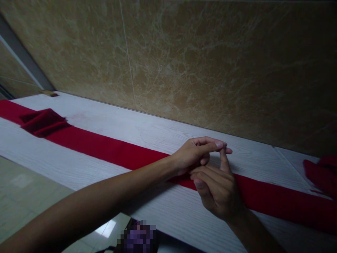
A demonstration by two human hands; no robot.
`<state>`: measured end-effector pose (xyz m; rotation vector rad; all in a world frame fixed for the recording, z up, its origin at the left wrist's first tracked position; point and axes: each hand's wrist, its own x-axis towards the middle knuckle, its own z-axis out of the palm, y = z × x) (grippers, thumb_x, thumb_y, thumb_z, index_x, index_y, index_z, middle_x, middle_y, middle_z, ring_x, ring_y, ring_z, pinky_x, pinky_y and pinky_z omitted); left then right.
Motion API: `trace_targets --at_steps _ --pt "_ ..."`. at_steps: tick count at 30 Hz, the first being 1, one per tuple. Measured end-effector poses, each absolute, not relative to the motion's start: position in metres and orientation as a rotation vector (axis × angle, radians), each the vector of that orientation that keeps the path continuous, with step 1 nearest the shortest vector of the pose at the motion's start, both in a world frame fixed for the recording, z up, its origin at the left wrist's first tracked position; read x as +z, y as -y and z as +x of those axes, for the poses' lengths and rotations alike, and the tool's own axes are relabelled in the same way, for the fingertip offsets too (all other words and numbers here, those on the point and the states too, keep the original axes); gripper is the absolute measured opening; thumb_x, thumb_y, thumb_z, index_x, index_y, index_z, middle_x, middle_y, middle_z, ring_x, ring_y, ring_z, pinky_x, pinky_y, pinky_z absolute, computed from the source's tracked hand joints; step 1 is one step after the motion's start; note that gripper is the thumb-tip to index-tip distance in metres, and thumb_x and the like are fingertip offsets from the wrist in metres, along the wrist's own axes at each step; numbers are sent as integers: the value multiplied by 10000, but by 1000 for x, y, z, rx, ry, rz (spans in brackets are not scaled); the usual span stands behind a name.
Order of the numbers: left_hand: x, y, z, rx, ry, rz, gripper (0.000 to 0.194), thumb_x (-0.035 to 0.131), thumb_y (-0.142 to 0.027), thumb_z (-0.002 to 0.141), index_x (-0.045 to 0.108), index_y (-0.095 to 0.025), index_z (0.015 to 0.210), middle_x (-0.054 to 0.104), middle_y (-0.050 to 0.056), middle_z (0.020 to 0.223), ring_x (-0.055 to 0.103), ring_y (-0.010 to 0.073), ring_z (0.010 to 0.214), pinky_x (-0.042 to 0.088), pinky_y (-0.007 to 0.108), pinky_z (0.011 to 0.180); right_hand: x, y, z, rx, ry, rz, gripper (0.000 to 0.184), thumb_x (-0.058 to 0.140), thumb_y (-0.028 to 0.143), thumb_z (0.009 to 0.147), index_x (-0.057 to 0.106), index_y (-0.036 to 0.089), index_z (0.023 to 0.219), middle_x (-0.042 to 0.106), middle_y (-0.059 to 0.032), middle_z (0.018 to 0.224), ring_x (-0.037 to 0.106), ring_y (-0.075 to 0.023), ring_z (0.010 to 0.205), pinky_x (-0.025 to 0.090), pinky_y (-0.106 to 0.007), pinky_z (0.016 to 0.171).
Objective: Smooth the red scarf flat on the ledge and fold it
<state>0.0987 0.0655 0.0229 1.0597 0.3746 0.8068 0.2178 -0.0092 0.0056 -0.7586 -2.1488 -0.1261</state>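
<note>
A long red cloth strip lies along a white wood-grain table, with a folded bunch at its far left end. Both hands meet over the strip's middle. My left hand reaches in from the lower left, its fingers curled together in a pinch just above the cloth. My right hand comes up from below, fingers bent, with its index finger raised and touching the left hand's fingertips. Whether anything small sits between the fingertips is hidden.
A beige marble-look wall rises right behind the table. More red cloth is heaped at the right edge. A small brown object sits at the table's far left corner. Tiled floor shows lower left.
</note>
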Motion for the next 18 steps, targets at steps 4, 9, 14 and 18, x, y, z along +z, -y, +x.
trace_targets --at_steps 4,9,14,18 --pt "24 -66 100 820 -376 1044 311 781 -423 821 723 -145 947 745 81 1120 382 3 488 261 177 457 5 9 218 -105 2140 -750 334 398 173 1036 622 188 789 719 10 729 668 -149 669 48 -604 1246" --pt "25 -66 99 815 -363 1067 311 746 -414 847 739 -150 1012 733 53 1023 367 2 485 204 184 442 5 9 219 -91 2151 -753 359 384 185 1047 617 181 774 709 13 716 662 -140 662 71 -587 1246" --pt "27 -66 99 829 -379 1085 284 742 -393 818 717 -133 929 714 32 918 371 11 480 225 191 443 4 9 219 -80 2159 -749 369 383 186 1046 619 182 762 711 10 725 667 -143 680 86 -568 1247" --pt "28 -66 100 860 -376 1089 271 741 -378 811 702 -125 899 703 23 888 370 11 479 236 193 449 4 8 219 -69 2155 -744 379 380 183 1047 625 177 758 714 5 729 671 -145 679 96 -562 1245"
